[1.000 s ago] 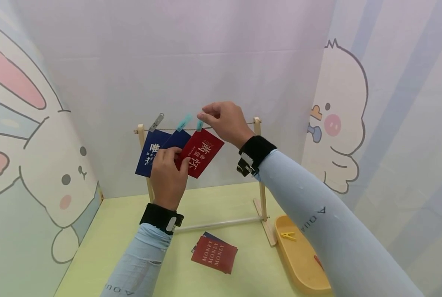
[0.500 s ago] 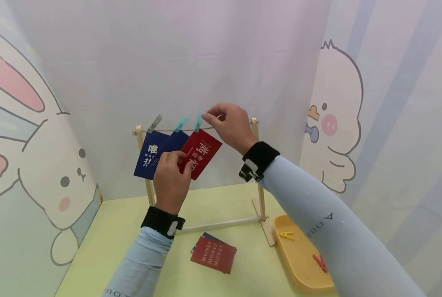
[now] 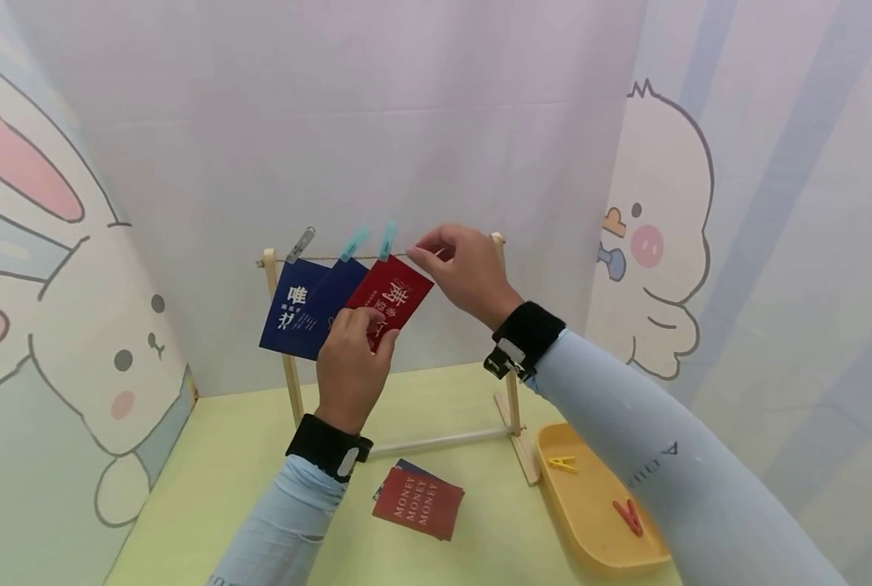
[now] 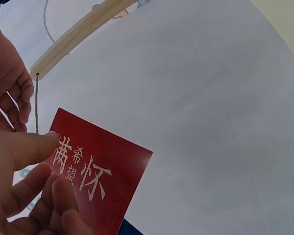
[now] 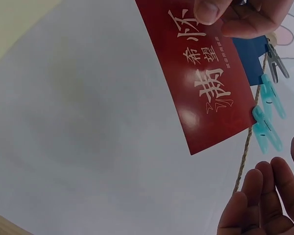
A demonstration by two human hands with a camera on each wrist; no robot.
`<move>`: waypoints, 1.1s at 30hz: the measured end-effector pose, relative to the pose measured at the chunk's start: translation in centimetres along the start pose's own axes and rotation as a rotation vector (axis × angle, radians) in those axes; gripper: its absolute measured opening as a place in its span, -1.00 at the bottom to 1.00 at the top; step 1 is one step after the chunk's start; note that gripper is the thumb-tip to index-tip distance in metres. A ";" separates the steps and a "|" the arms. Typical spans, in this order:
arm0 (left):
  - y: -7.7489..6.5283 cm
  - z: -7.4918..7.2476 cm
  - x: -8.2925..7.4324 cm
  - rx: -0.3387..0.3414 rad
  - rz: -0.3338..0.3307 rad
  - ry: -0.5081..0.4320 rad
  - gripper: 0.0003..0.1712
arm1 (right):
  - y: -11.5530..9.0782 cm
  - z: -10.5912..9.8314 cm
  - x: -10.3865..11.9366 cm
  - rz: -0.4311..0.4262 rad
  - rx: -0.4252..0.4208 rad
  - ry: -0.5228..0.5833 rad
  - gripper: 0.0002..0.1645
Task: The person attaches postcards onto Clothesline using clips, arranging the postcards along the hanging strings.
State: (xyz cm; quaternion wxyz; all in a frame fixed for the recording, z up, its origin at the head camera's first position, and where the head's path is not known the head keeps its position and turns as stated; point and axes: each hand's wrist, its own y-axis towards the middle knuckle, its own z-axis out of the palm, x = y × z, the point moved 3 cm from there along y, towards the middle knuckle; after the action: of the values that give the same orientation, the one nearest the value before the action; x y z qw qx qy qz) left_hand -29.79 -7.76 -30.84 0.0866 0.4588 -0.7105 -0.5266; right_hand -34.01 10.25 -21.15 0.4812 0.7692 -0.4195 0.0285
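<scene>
A red card [image 3: 406, 285] with pale characters hangs tilted from a twine line by a teal clothespin [image 3: 387, 241]. My left hand [image 3: 352, 354] is in front of the card's lower part, thumb and fingers parted, overlapping it in the head view. My right hand [image 3: 465, 264] is right of that clothespin, fingers loosely bent with nothing between them; the right wrist view shows a gap between its fingertips and the pin. Left of the red card hang two blue cards [image 3: 289, 305], overlapping, one under another teal clothespin [image 3: 354, 242], the other under a grey clothespin [image 3: 300, 244].
The twine runs between the posts of a wooden frame [image 3: 289, 382] on a yellow-green table [image 3: 245, 456]. Red and blue cards [image 3: 418, 503] lie piled in front. At right, a yellow tray [image 3: 589, 545] holds a yellow clothespin [image 3: 563, 464] and a red clothespin [image 3: 628, 518].
My right hand has let go of the teal clothespin and moved right and down from it. My left hand has slid down and right, off the red card's edge. The card stays hanging.
</scene>
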 end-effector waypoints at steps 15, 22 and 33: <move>-1.6 1.7 -1.0 0.109 0.043 -0.006 -0.63 | -3.9 -0.6 -1.9 -0.002 0.032 -0.005 -0.74; -2.5 2.2 -1.7 0.136 0.056 -0.025 -0.66 | -5.8 -1.1 -2.7 -0.005 0.043 -0.029 -0.76; -4.5 3.7 -3.0 0.200 0.100 -0.050 -0.64 | -9.0 -1.3 -4.0 -0.009 0.064 -0.081 -0.78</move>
State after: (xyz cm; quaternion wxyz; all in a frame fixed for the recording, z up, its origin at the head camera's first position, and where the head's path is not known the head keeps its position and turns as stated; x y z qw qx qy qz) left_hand -27.77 -3.17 -35.06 0.0490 0.4161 -0.7832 -0.4594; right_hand -30.09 15.40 -28.68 0.4392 0.7866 -0.4340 0.0083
